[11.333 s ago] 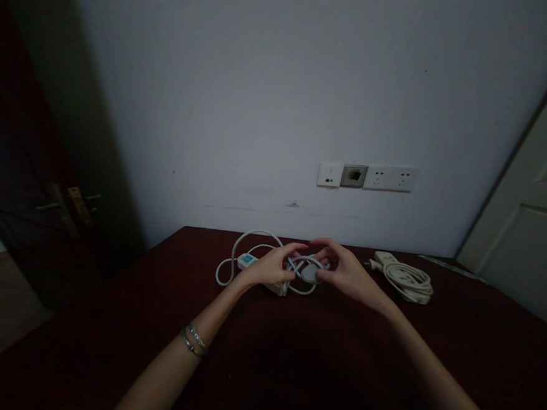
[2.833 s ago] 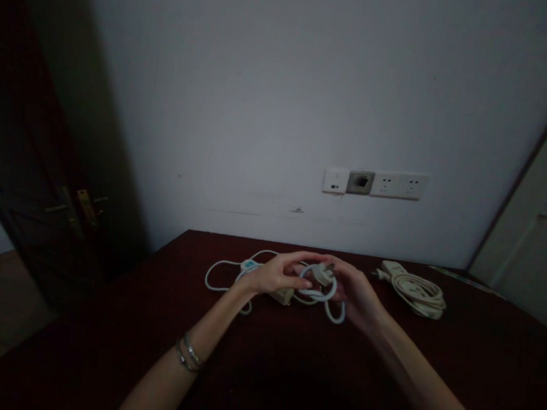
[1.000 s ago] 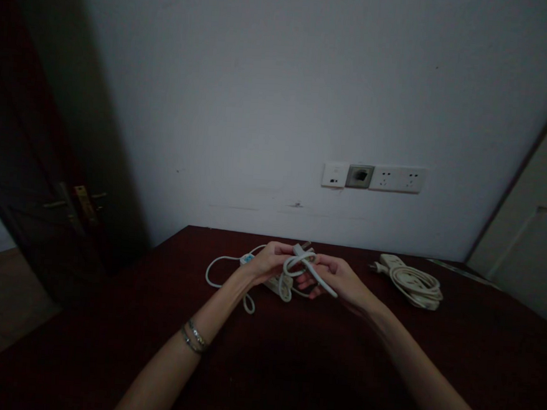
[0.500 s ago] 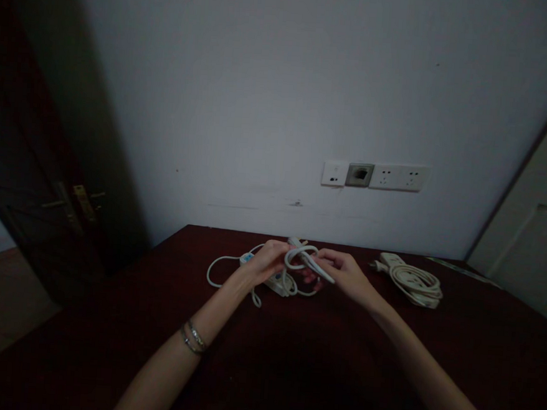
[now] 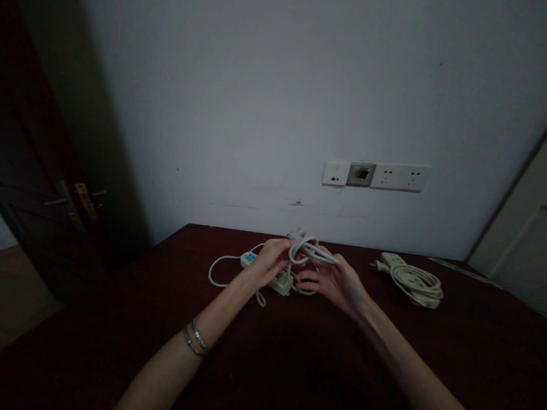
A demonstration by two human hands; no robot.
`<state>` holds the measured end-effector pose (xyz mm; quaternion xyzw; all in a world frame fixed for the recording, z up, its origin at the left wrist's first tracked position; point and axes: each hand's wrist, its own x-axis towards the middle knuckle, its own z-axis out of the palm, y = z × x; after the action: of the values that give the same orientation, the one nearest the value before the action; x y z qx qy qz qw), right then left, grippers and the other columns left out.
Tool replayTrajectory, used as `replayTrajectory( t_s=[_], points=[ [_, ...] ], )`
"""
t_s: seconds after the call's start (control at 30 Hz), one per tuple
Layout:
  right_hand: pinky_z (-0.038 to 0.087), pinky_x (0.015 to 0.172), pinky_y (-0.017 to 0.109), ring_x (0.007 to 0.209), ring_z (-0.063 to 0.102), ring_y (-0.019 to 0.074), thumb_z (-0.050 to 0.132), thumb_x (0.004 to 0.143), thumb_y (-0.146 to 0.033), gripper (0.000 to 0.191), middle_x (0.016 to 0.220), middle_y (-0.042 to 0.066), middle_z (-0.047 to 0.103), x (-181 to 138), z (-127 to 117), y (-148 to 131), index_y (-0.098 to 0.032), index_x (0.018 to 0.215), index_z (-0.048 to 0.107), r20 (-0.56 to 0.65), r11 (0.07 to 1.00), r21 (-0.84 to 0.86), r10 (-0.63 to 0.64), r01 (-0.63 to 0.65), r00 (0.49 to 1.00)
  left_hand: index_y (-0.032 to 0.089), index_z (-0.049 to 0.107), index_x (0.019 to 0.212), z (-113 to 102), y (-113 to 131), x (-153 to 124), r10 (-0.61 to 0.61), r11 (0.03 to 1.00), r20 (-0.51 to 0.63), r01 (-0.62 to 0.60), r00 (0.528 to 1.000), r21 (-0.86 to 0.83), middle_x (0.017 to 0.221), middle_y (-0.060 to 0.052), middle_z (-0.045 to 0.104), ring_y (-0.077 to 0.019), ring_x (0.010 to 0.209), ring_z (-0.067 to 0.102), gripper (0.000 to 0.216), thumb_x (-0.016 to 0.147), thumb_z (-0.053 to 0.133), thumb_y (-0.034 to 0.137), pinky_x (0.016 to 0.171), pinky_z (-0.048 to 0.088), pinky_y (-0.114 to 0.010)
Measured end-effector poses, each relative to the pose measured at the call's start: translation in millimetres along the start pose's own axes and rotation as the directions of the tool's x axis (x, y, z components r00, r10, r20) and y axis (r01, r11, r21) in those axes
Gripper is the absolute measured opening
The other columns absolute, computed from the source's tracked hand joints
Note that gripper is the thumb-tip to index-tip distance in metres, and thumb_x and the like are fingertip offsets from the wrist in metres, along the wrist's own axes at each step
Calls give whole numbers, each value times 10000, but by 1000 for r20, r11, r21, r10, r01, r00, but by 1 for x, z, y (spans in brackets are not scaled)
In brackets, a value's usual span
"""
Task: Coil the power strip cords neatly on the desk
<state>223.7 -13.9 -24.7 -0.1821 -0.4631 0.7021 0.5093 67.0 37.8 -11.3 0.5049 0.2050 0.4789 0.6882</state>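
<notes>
A looped white power cord (image 5: 319,253) hangs between my two hands above the table, its plug (image 5: 296,234) sticking up with the prongs showing. My left hand (image 5: 272,260) is closed on the cord just below the plug. On the other side, my right hand (image 5: 336,279) pinches the loops between thumb and a finger, while its lower fingers spread apart. Behind and below my hands lies a white power strip (image 5: 281,284), partly hidden by them. A blue-marked end (image 5: 248,259) shows left of my left hand, with cord curving around it.
To the right, a second power strip (image 5: 394,261) lies with its cord coiled on top. Both rest on a dark red table (image 5: 262,366) against a wall with several sockets (image 5: 395,177). A dark door (image 5: 34,213) stands at the left.
My right hand has turned and its lower fingers have opened out. The cord loops have shifted and the plug's prongs now show more plainly. My left hand has barely moved.
</notes>
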Motion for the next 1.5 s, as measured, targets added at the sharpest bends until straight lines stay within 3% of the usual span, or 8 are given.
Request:
replayTrajectory(
  t_s=[0.3, 0.57, 0.83, 0.97, 1.1, 1.17, 1.3, 1.5],
  points=[
    [505, 619, 303, 685, 636, 168, 627, 750, -352, 208, 830, 56, 665, 4, -1, -2, -191, 874, 582, -164, 989, -144, -49, 25, 985, 105, 608, 669, 0, -6, 3, 10, 997, -61, -14, 998, -72, 606, -28, 577, -98, 543, 493, 180, 664, 639, 283, 578, 422, -239],
    [516, 629, 309, 698, 627, 165, 632, 759, -365, 199, 784, 20, 608, 0, 3, -2, -177, 793, 576, -119, 993, -118, -8, -6, 993, 113, 623, 789, -10, 11, 2, 22, 997, -160, -34, 987, -71, 808, -69, 651, -135, 653, 583, 166, 699, 607, 251, 590, 500, -264],
    [431, 602, 207, 642, 533, 86, 711, 664, -206, 157, 699, -10, 566, 0, 2, -5, -150, 674, 564, -152, 957, -291, -43, -3, 987, 110, 640, 750, -16, 13, 4, 54, 996, -156, -65, 986, -67, 747, -46, 654, -104, 602, 576, 162, 682, 636, 257, 556, 484, -220],
    [466, 693, 288, 703, 570, 126, 645, 691, -209, 108, 728, 1, 569, -2, 8, -5, -159, 701, 550, -116, 979, -205, -5, -19, 993, 99, 642, 748, -11, 15, 0, 60, 996, -132, -69, 989, -59, 759, -54, 659, -95, 582, 567, 156, 689, 632, 242, 559, 487, -222],
    [477, 606, 301, 685, 588, 134, 614, 718, -276, 151, 848, -11, 571, -4, 17, -5, -210, 814, 517, -88, 978, -172, 102, -116, 991, 104, 631, 759, -13, 16, 2, 50, 992, -170, -68, 984, -104, 761, -51, 655, -94, 569, 571, 126, 717, 605, 219, 532, 487, -210],
    [427, 536, 247, 623, 570, 112, 608, 738, -304, 210, 872, 8, 589, -4, 19, -6, -210, 909, 532, -64, 922, -356, 139, -153, 988, 106, 622, 775, -20, 17, 7, 47, 988, -206, -75, 977, -132, 750, -49, 650, -95, 557, 572, 116, 740, 581, 208, 524, 491, -210],
    [327, 498, 219, 513, 435, 72, 543, 791, -322, 202, 686, 4, 576, -5, 18, -11, -137, 857, 585, 4, 655, -751, 131, -83, 991, 102, 606, 798, -38, 15, 16, 6, 982, -283, -59, 959, -180, 720, -50, 639, -99, 532, 570, 110, 777, 546, 192, 518, 505, -224],
    [359, 572, 246, 606, 475, 120, 416, 859, -323, 287, 673, 7, 574, -13, 22, -26, -143, 814, 634, 12, 298, -955, 36, 0, 999, 96, 595, 790, -43, 8, 21, -81, 966, -314, -2, 946, -258, 673, -51, 626, -91, 489, 552, 138, 809, 519, 209, 511, 503, -222]
  ],
)
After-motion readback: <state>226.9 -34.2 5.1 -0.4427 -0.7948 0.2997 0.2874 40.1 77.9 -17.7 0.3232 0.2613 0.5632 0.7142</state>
